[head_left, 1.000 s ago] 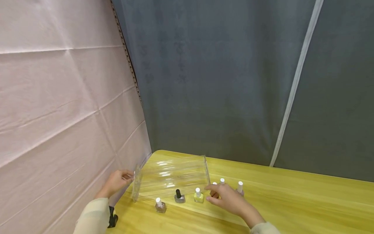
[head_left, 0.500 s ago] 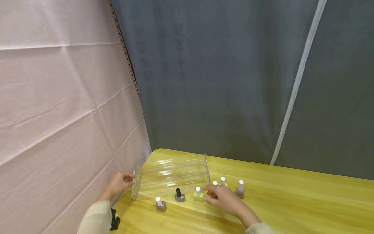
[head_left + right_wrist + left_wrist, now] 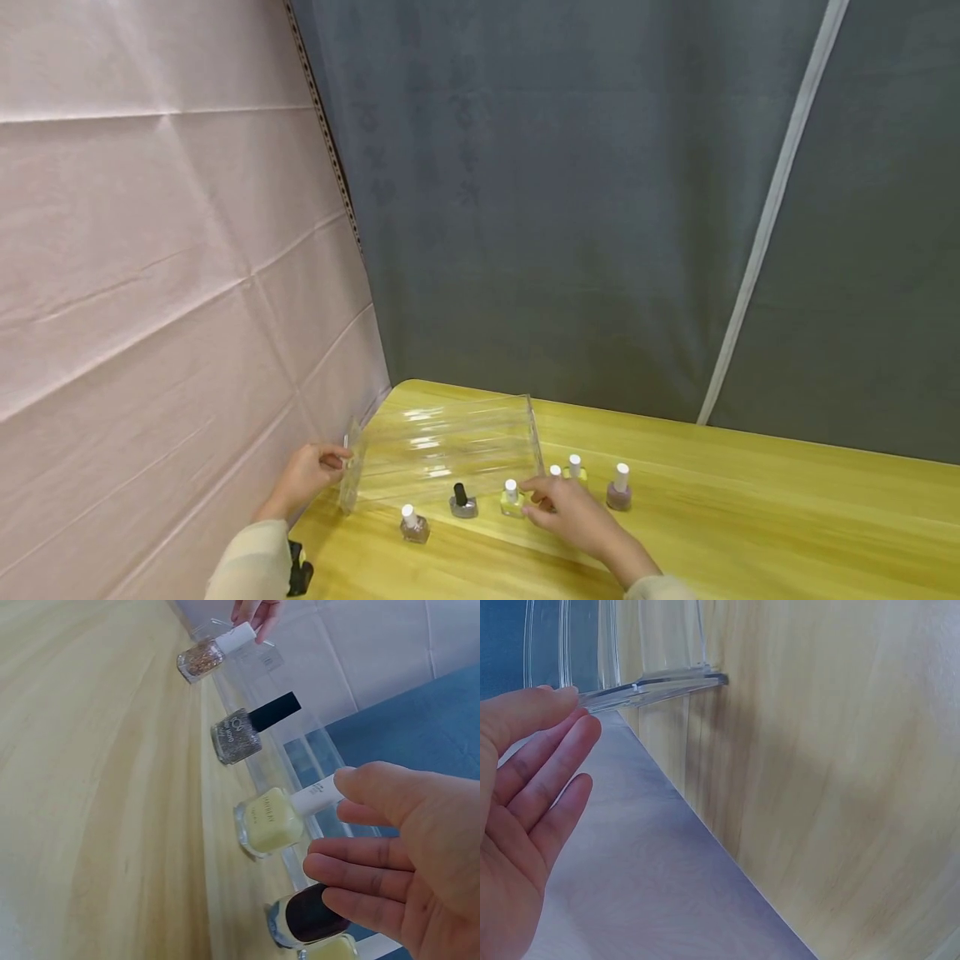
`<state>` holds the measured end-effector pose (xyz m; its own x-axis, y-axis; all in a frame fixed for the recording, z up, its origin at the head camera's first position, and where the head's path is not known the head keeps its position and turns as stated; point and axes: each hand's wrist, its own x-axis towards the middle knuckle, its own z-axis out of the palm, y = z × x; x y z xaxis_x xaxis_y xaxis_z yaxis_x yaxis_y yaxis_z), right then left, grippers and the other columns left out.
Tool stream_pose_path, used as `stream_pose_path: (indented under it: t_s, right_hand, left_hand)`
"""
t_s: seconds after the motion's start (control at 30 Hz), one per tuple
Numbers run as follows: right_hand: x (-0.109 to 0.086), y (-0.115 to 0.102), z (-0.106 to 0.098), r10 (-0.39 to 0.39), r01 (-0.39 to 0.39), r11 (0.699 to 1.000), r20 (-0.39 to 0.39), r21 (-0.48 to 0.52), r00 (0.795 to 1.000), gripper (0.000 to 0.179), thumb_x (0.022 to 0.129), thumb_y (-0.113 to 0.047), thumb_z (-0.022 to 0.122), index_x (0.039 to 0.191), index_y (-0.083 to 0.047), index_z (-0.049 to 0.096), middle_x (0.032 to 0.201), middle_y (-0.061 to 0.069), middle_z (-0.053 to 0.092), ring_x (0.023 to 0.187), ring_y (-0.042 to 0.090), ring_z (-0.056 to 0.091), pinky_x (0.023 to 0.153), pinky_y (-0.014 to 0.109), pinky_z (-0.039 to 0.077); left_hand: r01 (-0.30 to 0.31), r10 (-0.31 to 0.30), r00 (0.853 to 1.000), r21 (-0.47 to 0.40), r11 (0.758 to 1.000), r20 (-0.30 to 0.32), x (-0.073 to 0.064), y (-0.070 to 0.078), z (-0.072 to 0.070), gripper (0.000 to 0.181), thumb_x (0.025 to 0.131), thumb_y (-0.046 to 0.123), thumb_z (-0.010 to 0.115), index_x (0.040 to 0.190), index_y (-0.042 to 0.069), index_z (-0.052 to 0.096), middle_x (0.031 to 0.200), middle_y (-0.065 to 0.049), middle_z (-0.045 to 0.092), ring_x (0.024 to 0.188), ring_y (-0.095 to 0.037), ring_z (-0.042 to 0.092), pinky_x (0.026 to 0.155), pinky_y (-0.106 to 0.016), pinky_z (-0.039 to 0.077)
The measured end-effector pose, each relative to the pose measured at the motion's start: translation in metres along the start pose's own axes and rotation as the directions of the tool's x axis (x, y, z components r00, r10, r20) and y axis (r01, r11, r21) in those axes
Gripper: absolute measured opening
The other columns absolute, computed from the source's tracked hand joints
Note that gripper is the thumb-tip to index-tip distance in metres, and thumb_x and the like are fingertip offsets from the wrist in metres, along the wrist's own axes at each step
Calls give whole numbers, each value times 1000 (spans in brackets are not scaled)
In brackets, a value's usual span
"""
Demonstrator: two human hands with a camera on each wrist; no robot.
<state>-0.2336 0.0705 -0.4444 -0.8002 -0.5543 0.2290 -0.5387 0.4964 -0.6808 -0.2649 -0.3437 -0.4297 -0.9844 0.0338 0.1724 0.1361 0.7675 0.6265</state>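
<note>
My left hand [image 3: 311, 473] pinches the edge of a clear plastic rack's side panel [image 3: 671, 684] between thumb and fingertips. The tiered rack [image 3: 351, 479] stands near the table's far left corner. In front of its right end, my right hand [image 3: 397, 851] has thumb and index finger apart, the thumb overlapping the white cap of a yellow nail polish bottle [image 3: 270, 820]. Its other fingers lie loosely extended near a dark nail polish bottle [image 3: 311, 915]. Left of the yellow bottle stand a black-capped glittery grey bottle [image 3: 236, 739] and a white-capped brownish glitter bottle [image 3: 200, 660].
Right of the rack stand a mauve nail polish bottle [image 3: 618, 494] and another yellow bottle [image 3: 575, 472]. A pink cloth wall [image 3: 187, 292] borders the wood-grain table [image 3: 787, 525] on the left. A dark grey curtain [image 3: 562, 208] hangs behind it.
My right hand has shifted left and slightly nearer, over to the yellow bottle, uncovering the mauve one. My left hand keeps its hold on the rack, which stays in place.
</note>
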Motion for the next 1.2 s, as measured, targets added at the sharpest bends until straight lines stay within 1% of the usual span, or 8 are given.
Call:
stream_pose_path:
  t_s: [0.13, 0.27, 0.4, 0.53, 0.7, 0.9, 1.1, 1.2]
  right_hand:
    - [0, 2, 4, 3, -3, 1000, -17, -21, 1000, 30, 87, -19, 64, 112, -3, 64, 101, 9, 66, 83, 17, 62, 70, 28, 52]
    - [1, 2, 8, 22, -23, 999, -29, -50, 999, 30, 86, -17, 64, 112, -4, 64, 98, 11, 67, 83, 20, 63, 70, 31, 53]
    - [1, 3, 13, 44, -47, 996, -49, -70, 998, 30, 84, -16, 65, 112, -4, 64, 96, 11, 67, 84, 22, 64, 70, 34, 53]
    - [0, 5, 18, 49, -54, 995, -71, -82, 996, 30, 84, -15, 66, 111, -2, 64, 94, 12, 68, 84, 23, 65, 71, 34, 53]
    - [1, 8, 25, 54, -64, 993, -97, -101, 994, 28, 83, -12, 65, 108, 0, 65, 90, 10, 68, 78, 19, 64, 66, 29, 53]
    - [3, 7, 30, 77, -94, 989, -144, -115, 987, 27, 81, -10, 67, 106, 1, 65, 81, 4, 67, 70, 13, 62, 60, 24, 50]
    - [8, 4, 34, 110, -131, 986, -185, -103, 977, 28, 78, -7, 69, 105, 1, 65, 77, 4, 67, 67, 13, 62, 57, 23, 50]
    - [11, 2, 36, 122, -145, 984, -202, -101, 972, 28, 77, -6, 70, 104, 1, 65, 76, 4, 67, 66, 14, 62, 56, 24, 50]
  left_hand:
    - [7, -7, 1000, 3, 1000, -2, -1, 0, 1, 24, 75, -10, 67, 99, -5, 68, 83, -8, 64, 76, -24, 62, 64, -33, 53]
    - [20, -20, 1000, -5, 1000, 0, -1, 0, 1, 25, 76, -10, 66, 100, -5, 68, 86, -10, 65, 78, -25, 62, 64, -34, 52]
    - [38, -38, 999, -17, 999, -2, -1, 0, 2, 26, 77, -10, 64, 102, -4, 68, 87, -9, 65, 79, -25, 62, 65, -33, 53]
    - [37, -37, 999, -16, 999, 0, 0, -1, 2, 27, 77, -10, 64, 103, -4, 68, 87, -9, 65, 80, -25, 62, 65, -34, 52]
    - [31, -31, 999, 5, 1000, -14, -2, -1, 2, 26, 77, -9, 65, 102, -3, 69, 85, -8, 66, 78, -24, 62, 62, -32, 51]
    - [31, -31, 999, -3, 1000, -20, -3, -1, 3, 26, 76, -10, 66, 102, -3, 69, 83, -8, 65, 76, -22, 62, 61, -30, 51]
    - [46, -46, 999, -10, 999, -14, -3, -2, 4, 27, 77, -9, 65, 104, -3, 68, 85, -7, 65, 79, -23, 62, 62, -31, 51]
    - [44, -44, 999, -9, 999, -15, -3, -2, 4, 27, 78, -8, 65, 104, -3, 68, 86, -7, 65, 80, -24, 63, 63, -32, 52]
